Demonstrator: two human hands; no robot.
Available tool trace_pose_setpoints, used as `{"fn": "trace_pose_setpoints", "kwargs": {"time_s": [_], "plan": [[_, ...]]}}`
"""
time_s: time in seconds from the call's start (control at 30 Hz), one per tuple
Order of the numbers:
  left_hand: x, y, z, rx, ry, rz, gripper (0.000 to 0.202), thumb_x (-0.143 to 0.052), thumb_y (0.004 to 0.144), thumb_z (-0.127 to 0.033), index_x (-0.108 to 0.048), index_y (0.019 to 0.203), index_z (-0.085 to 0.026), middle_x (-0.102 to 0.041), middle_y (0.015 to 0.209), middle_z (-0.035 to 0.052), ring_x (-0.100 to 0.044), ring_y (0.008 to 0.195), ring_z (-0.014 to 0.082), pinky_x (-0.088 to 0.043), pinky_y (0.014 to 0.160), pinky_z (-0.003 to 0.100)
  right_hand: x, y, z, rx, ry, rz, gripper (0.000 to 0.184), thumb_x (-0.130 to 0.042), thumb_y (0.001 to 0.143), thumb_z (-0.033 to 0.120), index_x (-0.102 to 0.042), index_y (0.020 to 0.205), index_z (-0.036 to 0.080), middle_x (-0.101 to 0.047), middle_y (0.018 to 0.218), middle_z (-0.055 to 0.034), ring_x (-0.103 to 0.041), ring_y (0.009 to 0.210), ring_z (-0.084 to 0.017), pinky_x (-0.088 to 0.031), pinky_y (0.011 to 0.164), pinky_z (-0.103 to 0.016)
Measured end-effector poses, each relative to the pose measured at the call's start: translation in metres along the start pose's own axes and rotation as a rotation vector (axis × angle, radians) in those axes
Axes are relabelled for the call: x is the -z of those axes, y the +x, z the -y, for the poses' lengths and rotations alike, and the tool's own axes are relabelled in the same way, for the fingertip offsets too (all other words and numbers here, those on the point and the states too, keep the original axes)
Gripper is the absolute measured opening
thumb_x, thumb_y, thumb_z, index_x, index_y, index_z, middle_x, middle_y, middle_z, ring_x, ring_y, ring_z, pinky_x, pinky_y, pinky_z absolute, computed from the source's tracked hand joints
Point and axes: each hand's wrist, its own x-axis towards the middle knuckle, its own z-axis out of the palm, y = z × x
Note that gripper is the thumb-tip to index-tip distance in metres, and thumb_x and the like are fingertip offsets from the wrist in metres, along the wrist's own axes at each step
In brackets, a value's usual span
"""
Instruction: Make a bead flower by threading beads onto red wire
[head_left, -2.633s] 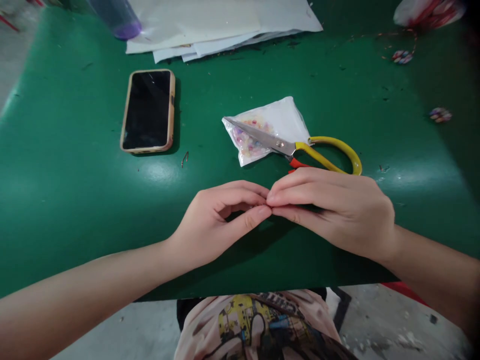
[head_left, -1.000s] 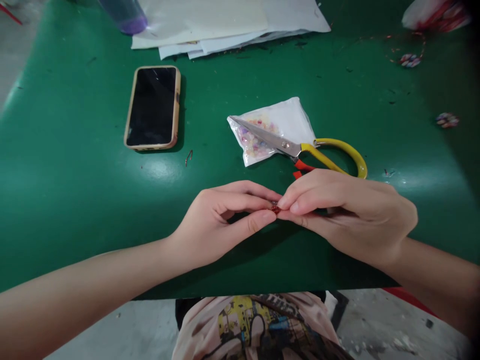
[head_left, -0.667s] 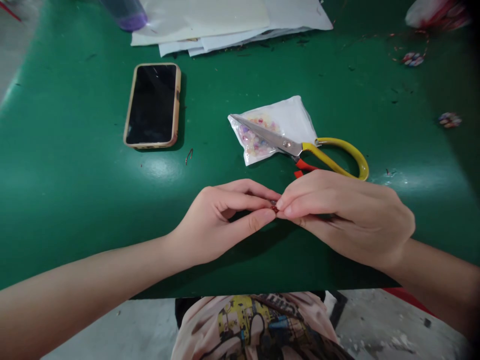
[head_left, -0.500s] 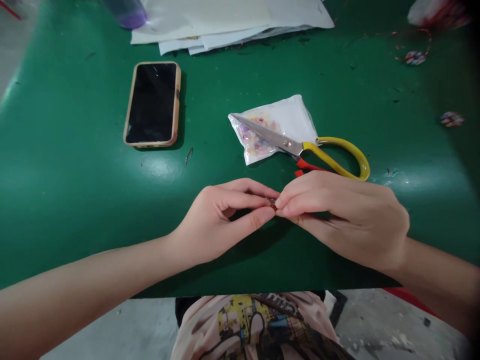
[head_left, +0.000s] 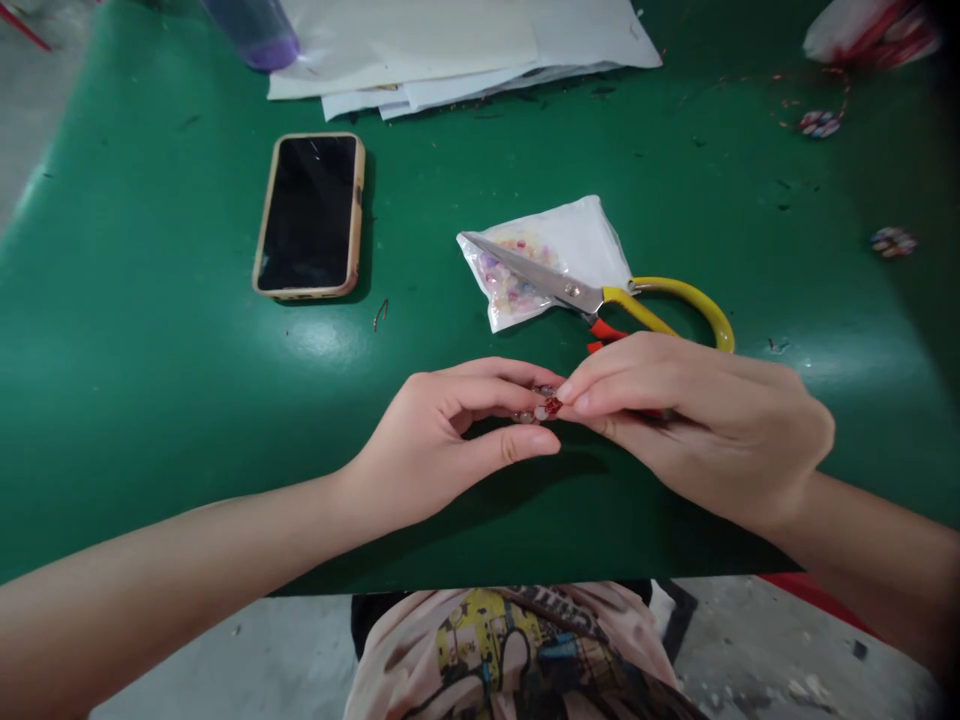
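Between my hands is a small loop of clear and pale beads (head_left: 541, 412) with a dark red, wire-like part at its right end. Most of the loop is hidden by fingers. My left hand (head_left: 457, 425) keeps the beads against its bent index and middle fingers, while its thumb stands a little apart below. The thumb and fingertips of my right hand (head_left: 697, 430) pinch the red end. Just beyond my hands, yellow-and-red-handled scissors (head_left: 574, 292) lie across a clear and white packet (head_left: 596, 235) of colourful beads. My right hand hides part of the red handle.
A phone (head_left: 309, 215) lies at left on the green table (head_left: 150, 400), near a bit of bent wire (head_left: 381, 314). Papers (head_left: 450, 45) and a purple-based container (head_left: 262, 40) are at the back. Beaded pieces (head_left: 894, 241) and a plastic bag (head_left: 870, 30) sit at right.
My left thumb has lifted away from the beads, so more of the loop and its red end shows. My right hand has shifted slightly and still pinches. The whole view has tilted slightly.
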Motion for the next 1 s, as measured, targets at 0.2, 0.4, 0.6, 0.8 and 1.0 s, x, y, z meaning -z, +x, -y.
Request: {"fn": "trace_pose_setpoints", "kwargs": {"time_s": [0.2, 0.4, 0.6, 0.8, 1.0], "plan": [[0.0011, 0.0008, -0.0003, -0.028, 0.041, 0.014, 0.011, -0.065, 0.078, -0.017, -0.072, 0.086, -0.02, -0.068, 0.106, 0.0031, -0.066, 0.091, 0.0137, -0.055, 0.078, 0.02, 0.0006, -0.004, -0.0027, -0.09, 0.063, -0.025, 0.016, -0.07, 0.072, 0.009, -0.064, 0.078, 0.022, -0.071, 0.078, 0.0034, -0.067, 0.076, -0.013, -0.057, 0.072, -0.026], [-0.0003, 0.0009, 0.0013, 0.087, -0.168, -0.016, 0.007, -0.074, 0.068, -0.016, -0.069, 0.073, -0.017, -0.072, 0.09, 0.0017, -0.068, 0.071, 0.0123, -0.058, 0.062, 0.02, 0.0002, -0.004, -0.0037, -0.081, 0.052, -0.021, 0.015, -0.07, 0.073, 0.01, -0.065, 0.078, 0.023, -0.071, 0.079, 0.0033, -0.067, 0.076, -0.013, -0.057, 0.07, -0.026], [-0.0004, 0.001, 0.0015, 0.145, -0.336, -0.016, 0.038, -0.081, 0.055, -0.01, -0.066, 0.089, -0.018, -0.071, 0.076, -0.0007, -0.066, 0.06, 0.0114, -0.057, 0.055, 0.02, 0.0, -0.0029, -0.0016, -0.064, 0.074, -0.006, 0.013, -0.069, 0.074, 0.011, -0.065, 0.079, 0.023, -0.071, 0.078, 0.0028, -0.067, 0.075, -0.013, -0.057, 0.068, -0.026], [0.0001, 0.0007, 0.001, 0.127, -0.315, 0.013, 0.033, -0.082, 0.054, -0.01, -0.072, 0.083, -0.021, -0.07, 0.074, -0.0028, -0.064, 0.059, 0.0103, -0.056, 0.056, 0.019, 0.0004, -0.0021, -0.0004, -0.068, 0.048, 0.049, 0.013, -0.067, 0.076, 0.011, -0.067, 0.082, 0.023, -0.072, 0.081, 0.0015, -0.066, 0.074, -0.012, -0.057, 0.066, -0.024], [-0.0004, 0.0013, 0.0026, 0.11, -0.363, 0.001, 0.034, -0.081, 0.054, -0.007, -0.073, 0.083, -0.021, -0.069, 0.073, -0.003, -0.064, 0.059, 0.0103, -0.057, 0.057, 0.02, -0.0018, 0.0, 0.0013, -0.03, -0.082, -0.011, 0.008, -0.069, 0.075, 0.016, -0.067, 0.082, 0.019, -0.071, 0.078, -0.0023, -0.065, 0.072, -0.011, -0.056, 0.067, -0.023]]}}
